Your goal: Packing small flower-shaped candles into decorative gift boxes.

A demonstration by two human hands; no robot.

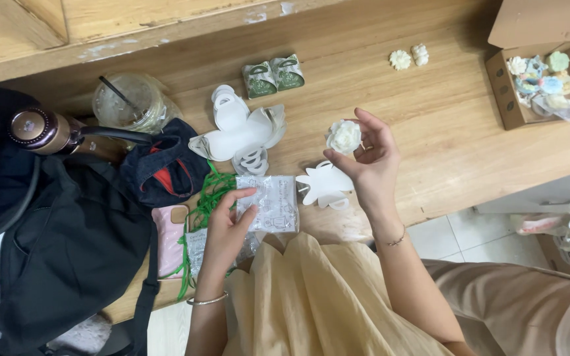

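My right hand (pixel 372 163) holds a small white flower-shaped piece (pixel 344 136) between thumb and fingers, just above the wooden table (pixel 443 125). Under that hand lies a flat white die-cut paper box blank (pixel 323 184). My left hand (pixel 227 231) grips a clear crinkled plastic bag (pixel 273 203) by its left edge, near the table's front edge. Green ribbon strands (pixel 207 198) lie beside that hand.
A stack of unfolded white box blanks (pixel 240 132) and two folded green gift boxes (pixel 274 76) lie further back. Two white flowers (pixel 409 58) sit far right, beside a cardboard box (pixel 506 99) of coloured flowers. A plastic cup (pixel 130 102), bottle (pixel 41 132), black bag (pixel 67 250) and pink phone (pixel 170 240) crowd the left.
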